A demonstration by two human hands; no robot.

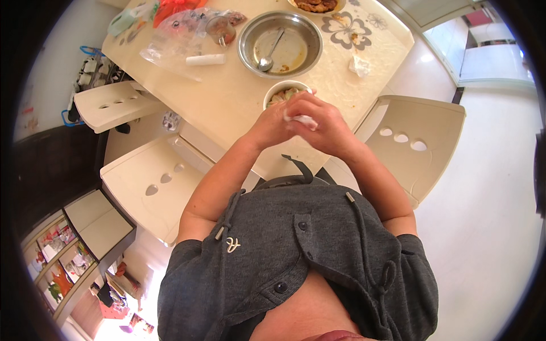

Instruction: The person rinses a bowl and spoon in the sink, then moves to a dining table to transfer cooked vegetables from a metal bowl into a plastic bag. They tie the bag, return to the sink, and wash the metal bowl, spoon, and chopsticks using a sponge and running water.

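My left hand (276, 123) and my right hand (322, 123) meet over the near part of the table. A crumpled white tissue (306, 122) shows between them, within the curled fingers of my right hand. The fingers of my left hand are largely hidden behind the right. Just beyond the hands is a white bowl (267, 96) with food in it, partly covered by them. Farther back, a wide stainless steel basin (313, 55) holds a metal spoon (266, 64) and some food residue.
A white roll (205, 59), a clear glass mug (221, 32) and plastic bags (170, 47) lie left of the basin. Another crumpled tissue (359, 66) is at right. A dish of food (316, 5) stands at the back. Chairs (149, 183) flank the patterned table (230, 102).
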